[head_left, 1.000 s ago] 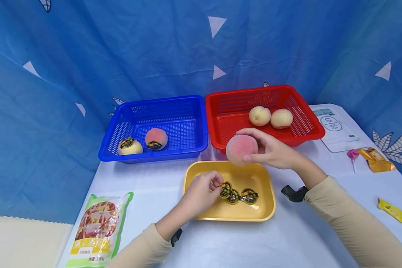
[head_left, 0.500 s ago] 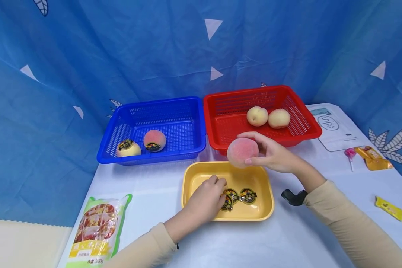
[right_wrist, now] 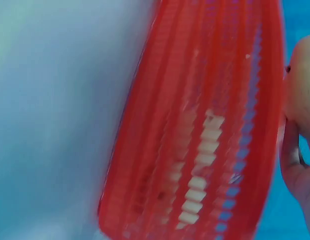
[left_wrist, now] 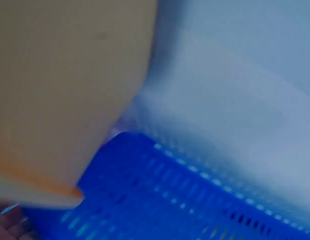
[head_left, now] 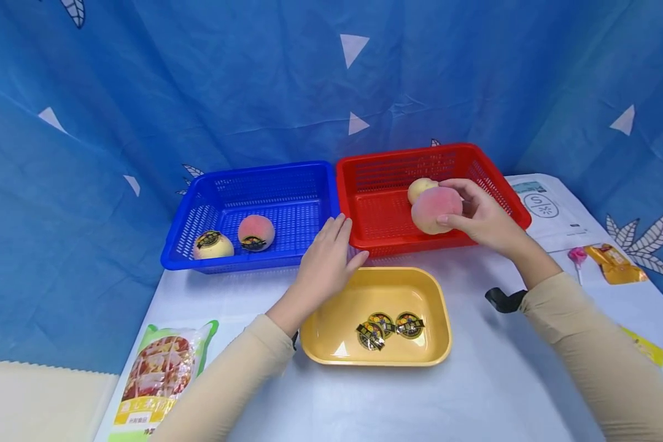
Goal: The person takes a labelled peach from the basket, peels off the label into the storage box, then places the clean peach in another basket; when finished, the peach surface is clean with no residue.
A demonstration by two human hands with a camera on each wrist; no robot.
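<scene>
My right hand [head_left: 483, 218] grips a pink-and-cream peach [head_left: 436, 210] over the red basket [head_left: 372, 218], thumb on its near side. In the right wrist view the red basket's wall [right_wrist: 204, 125] fills the middle, with part of the peach [right_wrist: 302, 90] at the right edge. My left hand [head_left: 326, 261] has its fingers extended over the near rims where the blue basket [head_left: 298, 218] and red basket meet, holding nothing. Below it, the yellow tray [head_left: 323, 331] contains round black-and-gold stickers [head_left: 410, 325]. The blurred left wrist view shows the blue basket's perforated side [left_wrist: 159, 190].
Two peaches with stickers, one pale [head_left: 214, 245] and one pink [head_left: 256, 232], lie in the blue basket. A pale peach [head_left: 420, 186] shows behind the held one. A food packet [head_left: 162, 371] lies left; a lollipop [head_left: 577, 255] and wrapped sweets [head_left: 616, 264] lie right.
My right hand has carried the peach up and right, from above the yellow tray to over the red basket. My left hand has left the stickers and moved up to the baskets' rims, fingers straightened.
</scene>
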